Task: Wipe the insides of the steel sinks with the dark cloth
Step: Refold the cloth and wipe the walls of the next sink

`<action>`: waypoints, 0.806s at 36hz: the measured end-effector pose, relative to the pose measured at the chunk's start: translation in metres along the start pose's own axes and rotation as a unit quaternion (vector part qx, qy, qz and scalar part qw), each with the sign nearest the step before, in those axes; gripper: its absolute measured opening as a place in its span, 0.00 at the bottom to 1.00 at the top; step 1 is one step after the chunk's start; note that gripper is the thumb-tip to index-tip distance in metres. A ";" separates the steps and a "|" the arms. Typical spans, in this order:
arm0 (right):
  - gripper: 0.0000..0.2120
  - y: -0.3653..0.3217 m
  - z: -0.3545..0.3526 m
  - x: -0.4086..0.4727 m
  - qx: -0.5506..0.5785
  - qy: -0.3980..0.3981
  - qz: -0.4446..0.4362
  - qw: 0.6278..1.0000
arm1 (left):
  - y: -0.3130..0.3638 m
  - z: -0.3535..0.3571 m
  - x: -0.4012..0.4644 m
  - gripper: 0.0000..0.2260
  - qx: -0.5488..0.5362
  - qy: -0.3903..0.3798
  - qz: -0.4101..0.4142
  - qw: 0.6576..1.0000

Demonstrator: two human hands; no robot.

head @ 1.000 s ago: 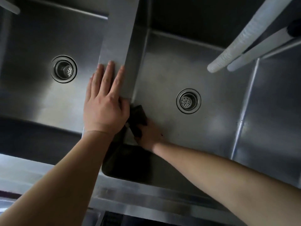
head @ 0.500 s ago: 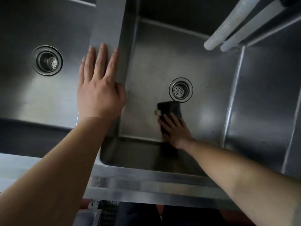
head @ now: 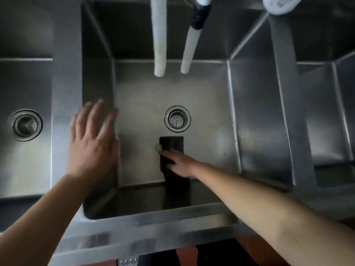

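A: Quick one. Your right hand [head: 179,164] lies flat, fingers straight, pressing the dark folded rectangular cloth [head: 171,144] onto the floor of the middle steel sink basin [head: 209,104]. Nothing is curled round it, so only pressure holds it.

B: And where is the cloth, exactly?

A: Just on the near side of the round perforated steel drain strainer [head: 177,119], close but not touching it. The near end of the cloth runs under your hand toward the basin's front wall.

B: So what's the risk?

A: First, slip. Push with flat fingers on smooth steel and the cloth may stay put while your hand slides off it. Second, the strainer: stroke forward and the leading edge could catch on the rim and bunch up, I'd guess.

B: Left hand?

A: Your left hand [head: 92,139] is open, fingers spread, holding nothing. It's blurred, over the flat steel divider [head: 66,77] between the left basin and the middle one. I can't tell if it actually rests on the steel. If it's your brace and it isn't planted, you could lose balance leaning in.

B: Anything overhead?

A: Two white ribbed hoses [head: 159,35] hang over the back of the basin. Reach for the rear wall and your arm may knock them.

B: Coverage?

A: Side walls and corners are easy to miss with a small folded cloth. The left basin drain [head: 25,125] and the basin at right also need wiping.
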State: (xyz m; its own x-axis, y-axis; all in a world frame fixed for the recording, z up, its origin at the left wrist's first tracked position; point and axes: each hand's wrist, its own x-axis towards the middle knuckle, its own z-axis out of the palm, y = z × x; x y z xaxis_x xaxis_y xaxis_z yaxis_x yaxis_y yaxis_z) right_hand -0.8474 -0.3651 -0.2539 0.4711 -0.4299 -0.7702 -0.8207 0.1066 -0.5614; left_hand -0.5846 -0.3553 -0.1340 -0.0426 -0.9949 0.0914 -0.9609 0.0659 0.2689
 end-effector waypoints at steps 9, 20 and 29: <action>0.27 0.026 -0.146 -0.074 -0.206 0.278 0.068 0.936 | 0.122 0.132 -0.010 0.28 -0.030 -0.493 -0.066 0.867; 0.33 0.095 -0.169 -0.034 -0.240 0.231 0.115 0.936 | 0.156 0.235 -0.022 0.33 0.027 -0.363 -0.198 0.910; 0.35 0.116 -0.184 0.026 -0.223 0.256 0.115 0.934 | 0.006 0.233 0.083 0.29 0.058 -0.114 -0.296 0.947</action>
State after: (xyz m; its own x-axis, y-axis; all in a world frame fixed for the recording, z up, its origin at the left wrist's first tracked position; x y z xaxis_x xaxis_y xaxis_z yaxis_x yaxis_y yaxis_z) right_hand -0.9899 -0.5290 -0.2831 0.1425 -0.8261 -0.5453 -0.9880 -0.0853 -0.1290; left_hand -0.6572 -0.4552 -0.3480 0.4678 -0.8462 -0.2551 -0.8579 -0.5042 0.0991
